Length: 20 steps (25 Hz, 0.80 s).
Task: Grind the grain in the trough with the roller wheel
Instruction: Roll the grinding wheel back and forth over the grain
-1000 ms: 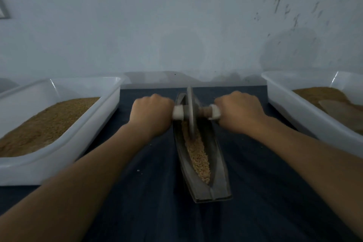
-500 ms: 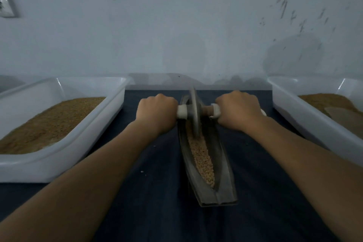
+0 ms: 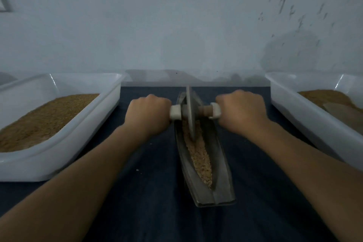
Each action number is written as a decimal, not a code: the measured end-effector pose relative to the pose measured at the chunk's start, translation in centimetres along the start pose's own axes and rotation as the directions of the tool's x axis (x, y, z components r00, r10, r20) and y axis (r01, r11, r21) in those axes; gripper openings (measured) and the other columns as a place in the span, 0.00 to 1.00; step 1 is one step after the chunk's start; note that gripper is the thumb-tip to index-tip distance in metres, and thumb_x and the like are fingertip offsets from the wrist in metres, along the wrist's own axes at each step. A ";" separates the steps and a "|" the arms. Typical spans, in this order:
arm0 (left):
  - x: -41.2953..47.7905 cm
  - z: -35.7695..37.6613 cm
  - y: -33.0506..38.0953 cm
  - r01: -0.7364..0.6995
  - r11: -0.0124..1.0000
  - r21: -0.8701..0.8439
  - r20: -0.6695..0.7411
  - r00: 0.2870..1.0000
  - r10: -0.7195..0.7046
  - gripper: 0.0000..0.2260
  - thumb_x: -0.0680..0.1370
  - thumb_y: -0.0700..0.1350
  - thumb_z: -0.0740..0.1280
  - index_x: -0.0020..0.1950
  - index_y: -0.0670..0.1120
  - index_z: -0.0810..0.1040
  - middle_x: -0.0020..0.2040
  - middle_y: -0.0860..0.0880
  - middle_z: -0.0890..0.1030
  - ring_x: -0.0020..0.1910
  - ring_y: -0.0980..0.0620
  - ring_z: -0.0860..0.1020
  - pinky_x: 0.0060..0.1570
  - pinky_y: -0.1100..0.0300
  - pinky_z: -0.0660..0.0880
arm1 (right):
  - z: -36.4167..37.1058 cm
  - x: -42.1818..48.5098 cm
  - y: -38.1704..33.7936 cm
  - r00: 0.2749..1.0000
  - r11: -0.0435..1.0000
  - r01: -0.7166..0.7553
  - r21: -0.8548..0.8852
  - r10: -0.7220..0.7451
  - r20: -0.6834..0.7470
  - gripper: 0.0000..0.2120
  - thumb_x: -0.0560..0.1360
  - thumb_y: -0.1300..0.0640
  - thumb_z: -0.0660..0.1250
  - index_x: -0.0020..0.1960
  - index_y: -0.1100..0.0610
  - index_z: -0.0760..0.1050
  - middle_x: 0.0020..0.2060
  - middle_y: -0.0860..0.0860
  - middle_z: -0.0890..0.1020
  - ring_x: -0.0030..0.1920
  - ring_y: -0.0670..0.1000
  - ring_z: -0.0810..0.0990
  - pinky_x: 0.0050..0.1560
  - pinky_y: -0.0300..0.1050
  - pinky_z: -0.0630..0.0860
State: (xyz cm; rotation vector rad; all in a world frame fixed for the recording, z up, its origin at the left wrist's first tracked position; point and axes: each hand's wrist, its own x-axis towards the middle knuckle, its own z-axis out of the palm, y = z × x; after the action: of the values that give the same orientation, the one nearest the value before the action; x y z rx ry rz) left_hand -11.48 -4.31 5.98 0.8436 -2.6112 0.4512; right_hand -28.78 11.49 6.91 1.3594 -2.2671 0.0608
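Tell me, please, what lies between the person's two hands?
In the head view, the thin grey metal roller wheel stands upright between the left hand and the right hand, its rim in the tan grain of the long grey metal trough.

Two white plastic tubs sit on the counter, one at the left (image 3: 88, 129) and one at the right (image 3: 306, 116), both holding fine brown meal (image 3: 45, 118). The right one also has a flat tan piece (image 3: 345, 114) lying on its pile, can't tell what it is. A dark blue cloth (image 3: 157, 202) covers the counter, with a few pale crumbs (image 3: 138, 170) on it. The pale wall (image 3: 176, 25) behind has dark scuffs (image 3: 290, 6) at the upper right.
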 end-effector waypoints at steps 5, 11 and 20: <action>-0.4 0.2 -0.2 -0.004 1.000 -0.013 -0.010 1.000 0.004 0.07 0.73 0.54 0.69 0.42 0.53 0.74 0.34 0.54 0.69 0.29 0.53 0.66 0.32 0.57 0.64 | 0.0 0.0 0.5 0.999 0.999 0.034 -0.025 -0.034 0.010 0.08 0.71 0.48 0.70 0.39 0.47 0.71 0.35 0.46 0.75 0.33 0.50 0.72 0.31 0.42 0.62; -5.4 -1.5 0.5 -0.121 0.989 0.088 -0.177 0.975 0.135 0.24 0.60 0.52 0.76 0.34 0.56 0.58 0.28 0.57 0.51 0.24 0.57 0.47 0.27 0.66 0.47 | 0.2 -5.6 1.7 0.964 0.989 0.146 -0.001 -0.142 -0.225 0.13 0.63 0.45 0.68 0.33 0.46 0.63 0.27 0.44 0.66 0.27 0.51 0.62 0.28 0.37 0.54; -1.8 -1.6 1.5 -0.083 0.988 0.133 -0.078 0.992 0.094 0.06 0.74 0.49 0.69 0.42 0.51 0.72 0.32 0.53 0.64 0.27 0.52 0.60 0.28 0.57 0.59 | 1.8 -3.3 1.5 0.999 0.996 0.011 0.086 -0.008 -0.035 0.10 0.74 0.44 0.64 0.39 0.48 0.68 0.34 0.46 0.73 0.35 0.52 0.73 0.30 0.43 0.62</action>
State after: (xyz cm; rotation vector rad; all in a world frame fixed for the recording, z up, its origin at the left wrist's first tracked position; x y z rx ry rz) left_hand -10.65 -1.59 6.38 0.7330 -2.5713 0.6722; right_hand -29.44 14.48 4.24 1.4013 -2.2524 0.1795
